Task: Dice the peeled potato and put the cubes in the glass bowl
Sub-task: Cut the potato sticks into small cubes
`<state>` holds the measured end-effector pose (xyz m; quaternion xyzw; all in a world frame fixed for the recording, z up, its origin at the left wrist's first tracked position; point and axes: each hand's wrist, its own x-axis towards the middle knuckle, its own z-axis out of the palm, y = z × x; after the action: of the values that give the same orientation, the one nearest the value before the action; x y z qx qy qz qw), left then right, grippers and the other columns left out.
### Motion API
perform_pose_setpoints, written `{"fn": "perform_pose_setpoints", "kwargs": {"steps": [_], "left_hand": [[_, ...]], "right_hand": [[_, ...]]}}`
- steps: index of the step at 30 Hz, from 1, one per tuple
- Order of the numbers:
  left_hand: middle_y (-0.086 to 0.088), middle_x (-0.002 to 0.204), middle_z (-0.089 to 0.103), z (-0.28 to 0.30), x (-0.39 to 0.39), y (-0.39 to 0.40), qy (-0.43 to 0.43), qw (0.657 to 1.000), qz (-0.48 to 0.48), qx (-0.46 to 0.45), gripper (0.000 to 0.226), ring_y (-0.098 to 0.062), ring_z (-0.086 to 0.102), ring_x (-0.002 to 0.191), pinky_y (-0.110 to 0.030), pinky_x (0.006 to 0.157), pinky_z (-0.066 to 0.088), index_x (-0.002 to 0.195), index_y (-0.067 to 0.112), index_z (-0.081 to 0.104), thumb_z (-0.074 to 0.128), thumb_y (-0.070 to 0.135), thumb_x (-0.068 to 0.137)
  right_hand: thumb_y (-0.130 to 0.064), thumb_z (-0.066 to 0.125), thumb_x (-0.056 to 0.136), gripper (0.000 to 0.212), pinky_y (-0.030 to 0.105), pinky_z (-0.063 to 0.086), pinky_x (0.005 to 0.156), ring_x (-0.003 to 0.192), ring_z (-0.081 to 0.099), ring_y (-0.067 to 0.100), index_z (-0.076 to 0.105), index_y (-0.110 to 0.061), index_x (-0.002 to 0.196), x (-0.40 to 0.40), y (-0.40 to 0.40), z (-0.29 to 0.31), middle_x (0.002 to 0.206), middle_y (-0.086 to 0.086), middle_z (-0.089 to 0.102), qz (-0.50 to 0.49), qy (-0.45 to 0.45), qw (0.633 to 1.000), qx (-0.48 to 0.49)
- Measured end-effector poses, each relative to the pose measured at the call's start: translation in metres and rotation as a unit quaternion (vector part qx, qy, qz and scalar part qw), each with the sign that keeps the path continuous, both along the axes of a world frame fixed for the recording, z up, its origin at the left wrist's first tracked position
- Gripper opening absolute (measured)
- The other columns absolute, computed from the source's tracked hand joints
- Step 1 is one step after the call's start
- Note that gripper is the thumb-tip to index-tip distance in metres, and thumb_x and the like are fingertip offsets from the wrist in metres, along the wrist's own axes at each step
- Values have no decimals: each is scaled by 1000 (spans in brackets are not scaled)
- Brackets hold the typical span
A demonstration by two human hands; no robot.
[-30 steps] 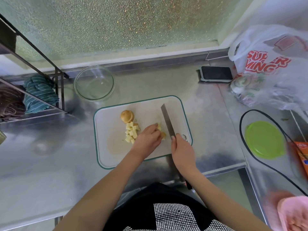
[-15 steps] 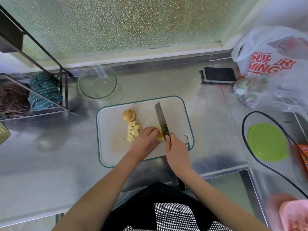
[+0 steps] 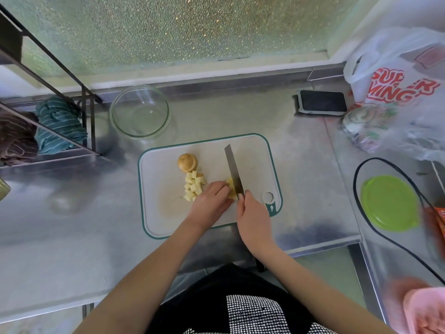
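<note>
On the white green-edged cutting board [image 3: 163, 213] my left hand [image 3: 212, 198] holds down a yellow potato piece [image 3: 231, 188], fingers curled over it. My right hand [image 3: 252, 213] grips the knife [image 3: 233, 169], whose blade stands against the right side of that piece. Several potato cubes [image 3: 193, 185] lie in a pile left of my left hand. A rounded potato end [image 3: 187, 162] sits just behind the pile. The glass bowl [image 3: 139, 111] stands behind the board on the left; a tiny pale speck shows inside it.
A black wire rack [image 3: 84, 109] with striped cloths [image 3: 57, 124] stands at the left. A phone [image 3: 322, 101] and a plastic bag [image 3: 399, 88] lie at the back right. A green lid [image 3: 390, 202] and a black cable [image 3: 375, 227] lie at the right.
The knife has shifted left across the board, from beside the potato piece to against it. My left hand stays on the piece.
</note>
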<state>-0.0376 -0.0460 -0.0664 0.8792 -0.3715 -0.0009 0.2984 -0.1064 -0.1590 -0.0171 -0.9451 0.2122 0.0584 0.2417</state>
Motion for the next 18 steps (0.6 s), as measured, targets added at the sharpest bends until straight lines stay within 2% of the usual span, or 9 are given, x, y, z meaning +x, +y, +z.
{"fn": "perform_pose_setpoints", "kwargs": {"steps": [3,6,13,16,18], "left_hand": [[-16,92,64,-2,1,0,-10,1000,-7,-6,15,-31,64,82,-34,70,56,83,2,59,67,14,80],[-13,90,64,-4,3,0,-24,999,-34,-9,18,-29,62,82,-34,75,54,82,4,58,54,21,87],[-12,91,63,-6,2,1,-15,999,-26,-16,14,-29,61,83,-35,69,56,85,8,52,54,22,87],[-13,93,62,-3,0,-1,-16,1000,-21,-4,13,-29,59,85,-35,67,56,87,10,50,52,23,87],[-12,94,61,-1,-1,-3,-8,1000,-8,-3,15,-27,57,88,-35,68,55,89,12,46,55,23,85]], "right_hand": [[-30,31,102,31,38,49,69,78,64,29,54,-9,97,0,0,-2,84,12,67,6,20,1000,-4],[-31,29,102,32,37,45,71,83,64,30,53,-10,103,-2,1,-4,89,12,68,1,55,998,11],[-35,26,101,36,37,48,74,87,64,28,53,-12,106,1,-5,-2,93,10,68,26,75,997,-13],[-33,27,102,34,36,43,68,87,63,32,51,-11,108,0,-17,0,93,12,66,12,81,996,-18],[-29,30,101,31,34,35,63,81,60,36,52,-7,100,2,-27,0,88,15,62,-40,53,998,-8]]}}
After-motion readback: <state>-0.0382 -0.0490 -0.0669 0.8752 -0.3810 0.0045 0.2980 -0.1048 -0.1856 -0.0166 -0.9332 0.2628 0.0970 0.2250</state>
